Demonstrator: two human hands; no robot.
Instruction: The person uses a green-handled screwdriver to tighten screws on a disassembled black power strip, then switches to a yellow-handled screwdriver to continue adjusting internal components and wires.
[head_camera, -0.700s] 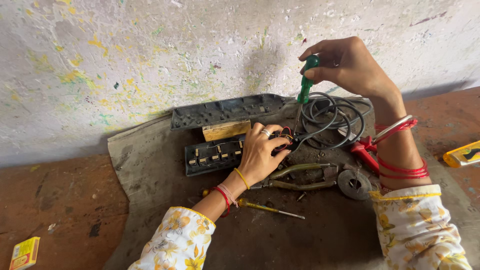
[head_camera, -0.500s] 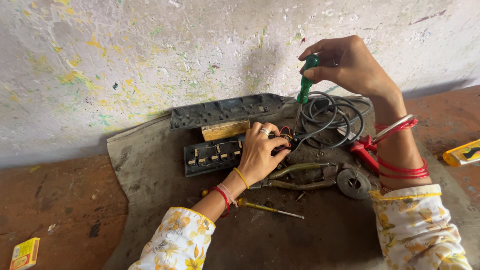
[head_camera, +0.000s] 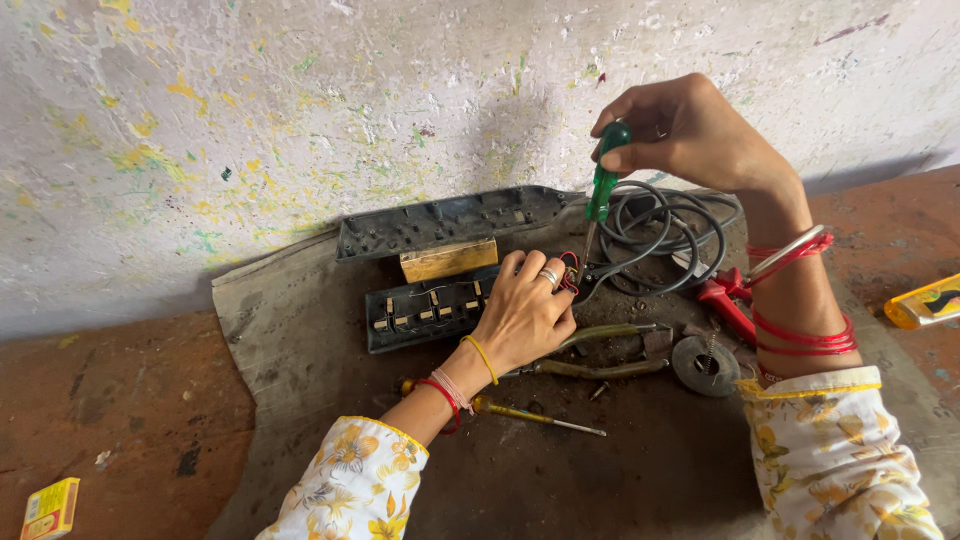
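The right hand (head_camera: 690, 135) pinches a green-handled screwdriver (head_camera: 603, 185) nearly upright, tip down at the right end of the opened black power-strip base (head_camera: 425, 312), where the left hand (head_camera: 525, 310) presses flat, fingers curled, nearer the work.

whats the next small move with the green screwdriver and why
Probably keep the green screwdriver upright and turn it: the right hand grips its handle, its tip sits at the opened power strip's end, and the left hand steadies that base.
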